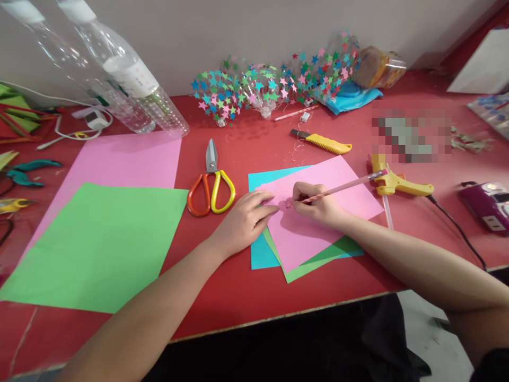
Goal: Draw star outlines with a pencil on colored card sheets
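Observation:
My right hand [316, 204] grips a pink pencil [345, 185], its tip down at the upper left part of a pink paper sheet [314, 228]. Flat on that sheet's left edge rests my left hand [252, 215], fingers stretched out and holding nothing. Under the pink sheet, a green sheet [318, 261] and a blue sheet [262, 254] stick out at the edges. Scissors [212, 180] with one red and one yellow handle lie left of the stack, close to my left hand. Beyond the stack is a yellow utility knife [324, 142].
A yellow glue gun [397, 184] with a cord lies right of the papers. Large green [99, 249] and pink sheets [131, 159] cover the left side. Plastic bottles [135, 79], star-covered clear pieces [262, 87] and a blue packet [350, 98] stand along the wall. A purple box [487, 207] sits far right.

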`<state>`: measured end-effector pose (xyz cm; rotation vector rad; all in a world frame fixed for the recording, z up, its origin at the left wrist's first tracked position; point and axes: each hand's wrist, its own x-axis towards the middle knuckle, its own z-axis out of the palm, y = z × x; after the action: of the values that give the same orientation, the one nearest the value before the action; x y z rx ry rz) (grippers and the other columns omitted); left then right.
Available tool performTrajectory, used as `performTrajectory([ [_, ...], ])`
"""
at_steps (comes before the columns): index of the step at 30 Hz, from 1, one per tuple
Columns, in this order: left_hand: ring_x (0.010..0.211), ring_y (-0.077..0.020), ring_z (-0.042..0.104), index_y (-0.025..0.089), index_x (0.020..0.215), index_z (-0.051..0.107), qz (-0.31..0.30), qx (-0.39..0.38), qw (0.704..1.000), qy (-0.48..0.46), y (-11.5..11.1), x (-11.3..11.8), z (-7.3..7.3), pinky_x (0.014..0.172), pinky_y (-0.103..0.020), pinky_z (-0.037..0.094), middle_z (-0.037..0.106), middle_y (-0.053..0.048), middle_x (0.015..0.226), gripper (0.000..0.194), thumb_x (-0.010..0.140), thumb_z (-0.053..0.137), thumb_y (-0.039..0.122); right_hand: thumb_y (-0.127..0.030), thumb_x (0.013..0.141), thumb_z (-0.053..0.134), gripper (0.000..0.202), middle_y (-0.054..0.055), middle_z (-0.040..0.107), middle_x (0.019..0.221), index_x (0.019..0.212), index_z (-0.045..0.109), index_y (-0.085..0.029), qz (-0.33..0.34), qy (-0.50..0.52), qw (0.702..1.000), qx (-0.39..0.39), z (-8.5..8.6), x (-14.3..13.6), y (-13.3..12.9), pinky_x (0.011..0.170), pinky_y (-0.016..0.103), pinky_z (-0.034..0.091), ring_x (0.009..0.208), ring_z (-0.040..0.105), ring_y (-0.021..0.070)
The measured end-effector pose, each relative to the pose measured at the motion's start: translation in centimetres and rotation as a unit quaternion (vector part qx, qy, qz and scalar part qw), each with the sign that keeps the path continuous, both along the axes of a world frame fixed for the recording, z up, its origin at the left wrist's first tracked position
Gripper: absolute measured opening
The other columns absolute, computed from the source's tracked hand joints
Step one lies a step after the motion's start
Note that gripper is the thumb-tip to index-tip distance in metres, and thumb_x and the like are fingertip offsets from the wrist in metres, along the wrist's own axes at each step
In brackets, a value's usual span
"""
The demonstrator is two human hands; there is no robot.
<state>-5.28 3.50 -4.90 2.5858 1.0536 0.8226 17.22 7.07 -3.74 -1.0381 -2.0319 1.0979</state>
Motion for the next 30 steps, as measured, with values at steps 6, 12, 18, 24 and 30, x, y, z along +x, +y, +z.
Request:
performTrajectory([
  [6, 0.118, -0.0252, 0.059, 0.016, 0.107, 0.070, -0.003, 0.007, 1.000, 0.002, 0.03, -0.01, 0.02, 0.103, -0.049, 0.050, 0.063, -0.013, 0.121, 0.021, 0.095, 0.052, 0.014, -0.017, 0.072, 0.051, 0.012, -0.004, 0.047, 0.058, 0.064, 0.043, -0.021, 0.007, -0.001, 1.000, 0.000, 0.13, 0.08, 0.02, 0.051, 0.024, 0.030, 0.055, 0.040, 0.0097],
  [12, 0.117, -0.0247, 0.059, 0.017, 0.108, 0.069, 0.001, 0.004, 1.000, 0.009, 0.03, -0.02, -0.01, 0.102, -0.048, 0.050, 0.063, -0.012, 0.122, 0.022, 0.096, 0.051, 0.015, -0.014, 0.072, 0.051, 0.012, -0.004, 0.047, 0.059, 0.065, 0.043, -0.020, 0.011, 0.007, 1.000, 0.000, -0.01, 0.11, -0.02, 0.051, 0.023, 0.030, 0.054, 0.040, 0.0092],
  [18, 0.116, -0.0250, 0.059, 0.016, 0.108, 0.069, -0.004, 0.007, 1.000, 0.003, 0.08, 0.00, 0.00, 0.100, -0.049, 0.051, 0.063, -0.013, 0.120, 0.022, 0.095, 0.052, 0.014, -0.012, 0.074, 0.051, 0.011, -0.004, 0.049, 0.060, 0.068, 0.047, -0.019, 0.020, 0.005, 1.000, 0.007, -0.20, 0.01, -0.03, 0.052, 0.022, 0.031, 0.055, 0.042, 0.0082],
  [24, 0.117, -0.0259, 0.059, 0.017, 0.111, 0.068, -0.004, 0.014, 1.000, 0.003, 0.10, 0.06, -0.03, 0.100, -0.050, 0.051, 0.063, -0.013, 0.121, 0.023, 0.095, 0.052, 0.013, -0.011, 0.077, 0.052, 0.009, -0.003, 0.053, 0.063, 0.071, 0.050, -0.018, 0.036, 0.007, 0.999, 0.017, -0.36, -0.09, -0.11, 0.053, 0.021, 0.035, 0.057, 0.046, 0.0082],
  [30, 0.117, -0.0260, 0.059, 0.015, 0.113, 0.068, -0.005, 0.015, 1.000, 0.005, 0.10, 0.03, 0.00, 0.100, -0.050, 0.051, 0.063, -0.013, 0.121, 0.025, 0.095, 0.052, 0.012, -0.011, 0.078, 0.053, 0.010, -0.003, 0.053, 0.064, 0.072, 0.051, -0.018, 0.038, 0.012, 0.999, 0.020, -0.53, -0.15, -0.21, 0.054, 0.021, 0.035, 0.057, 0.046, 0.0080],
])
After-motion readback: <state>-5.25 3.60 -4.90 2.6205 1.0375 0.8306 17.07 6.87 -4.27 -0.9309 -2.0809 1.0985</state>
